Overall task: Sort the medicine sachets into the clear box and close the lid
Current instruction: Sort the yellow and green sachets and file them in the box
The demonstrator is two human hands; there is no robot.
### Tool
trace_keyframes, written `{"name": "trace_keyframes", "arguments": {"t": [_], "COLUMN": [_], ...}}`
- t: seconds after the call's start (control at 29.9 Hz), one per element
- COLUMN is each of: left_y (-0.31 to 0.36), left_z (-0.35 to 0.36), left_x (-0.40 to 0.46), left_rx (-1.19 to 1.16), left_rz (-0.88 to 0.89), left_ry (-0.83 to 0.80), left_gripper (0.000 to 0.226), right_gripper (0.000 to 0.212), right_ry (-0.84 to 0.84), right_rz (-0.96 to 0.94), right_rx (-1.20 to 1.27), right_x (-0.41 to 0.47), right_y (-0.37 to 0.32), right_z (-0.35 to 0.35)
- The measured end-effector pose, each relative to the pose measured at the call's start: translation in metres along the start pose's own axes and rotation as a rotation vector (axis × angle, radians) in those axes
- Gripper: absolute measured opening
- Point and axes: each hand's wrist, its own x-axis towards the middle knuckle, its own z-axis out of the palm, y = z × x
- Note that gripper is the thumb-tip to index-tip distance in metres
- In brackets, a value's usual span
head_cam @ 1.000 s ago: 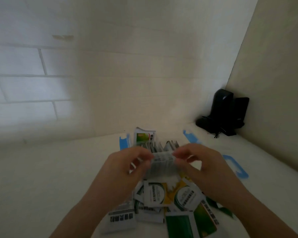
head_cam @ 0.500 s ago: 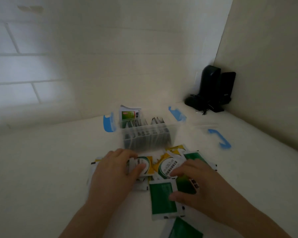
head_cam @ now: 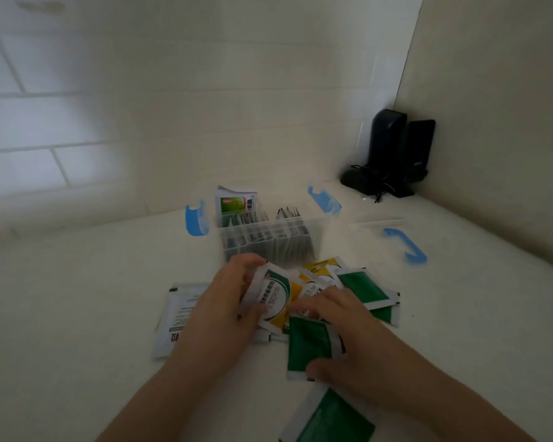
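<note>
My left hand point(head_cam: 219, 311) pinches a white, green-and-yellow sachet point(head_cam: 276, 296); my right hand point(head_cam: 339, 327) lies flat on a green sachet point(head_cam: 307, 344). The clear plastic box point(head_cam: 265, 240) stands open on the white desk point(head_cam: 77, 298), in a tiled corner.

Open clear box point(head_cam: 268, 240) holds upright sachets; loose green and yellow sachets point(head_cam: 361, 290) lie before it.

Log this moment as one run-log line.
left hand: gripping yellow sachet | right hand: on green sachet | box: open
</note>
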Motion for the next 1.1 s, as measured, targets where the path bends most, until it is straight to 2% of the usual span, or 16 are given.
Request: {"name": "trace_keyframes", "arguments": {"t": [0.1,0.2,0.3,0.37,0.43,0.53,0.63,0.7,0.77,0.83,0.9,1.0,1.07,1.1], "left_y": [0.002,0.001,0.002,0.003,0.006,0.011,0.011,0.01,0.008,0.01,0.004,-0.002,-0.005,-0.006], "left_z": [-0.002,-0.005,-0.005,0.0,0.005,0.005,0.004,0.001,0.0,-0.005,-0.002,0.003,0.003,0.003], "left_x": [0.002,0.003,0.004,0.004,0.003,0.002,0.005,0.006,0.007,0.0,0.0,0.004,0.005,0.005], "left_rx": [-0.247,-0.416,-0.421,-0.363,-0.391,-0.521,-0.642,-0.69,-0.637,-0.603,-0.534,-0.394,-0.331,-0.321], "left_rz": [-0.101,-0.194,-0.291,-0.346,-0.378,-0.433,-0.523,-0.592,-0.464,-0.314,-0.28,-0.238,-0.194,-0.181], "left_ry": [-0.003,0.015,-0.042,-0.133,-0.22,-0.296,-0.231,-0.154,-0.11,-0.255,-0.329,-0.221,-0.146,-0.118], "left_gripper": [0.058,0.053,0.041,0.043,0.045,0.041,0.037,0.032,0.031,0.032,0.036,0.004,0.018,0.021], "right_gripper": [0.055,0.05,0.039,0.025,0.013,0.027,0.041,0.046,0.046,0.046,0.042,0.043,0.037,0.028], "right_ry": [0.109,0.234,0.351,0.395,0.395,0.309,0.269,0.251,0.194,0.131,0.117,0.228,0.302,0.263], "right_rz": [0.071,0.119,0.052,-0.054,-0.163,-0.199,-0.159,-0.135,-0.103,-0.078,-0.058,-0.067,-0.085,-0.075], "right_rx": [0.166,0.431,0.8,0.901,0.867,0.679,0.432,0.371,0.366,0.349,0.278,0.092,0.051,0.083], "right_x": [0.0,0.0,-0.004,-0.005,-0.004,0.0,0.002,0.002,0.002,0.002,0.002,0.004,-0.002,-0.008], "right_y": [0.001,0.001,0.0,-0.003,-0.006,-0.004,0.002,0.004,0.006,0.006,0.005,0.0,-0.004,-0.007], "right_z": [-0.005,-0.018,-0.031,-0.032,-0.027,-0.016,-0.011,-0.01,-0.009,-0.006,-0.002,-0.002,-0.013,-0.023]}}
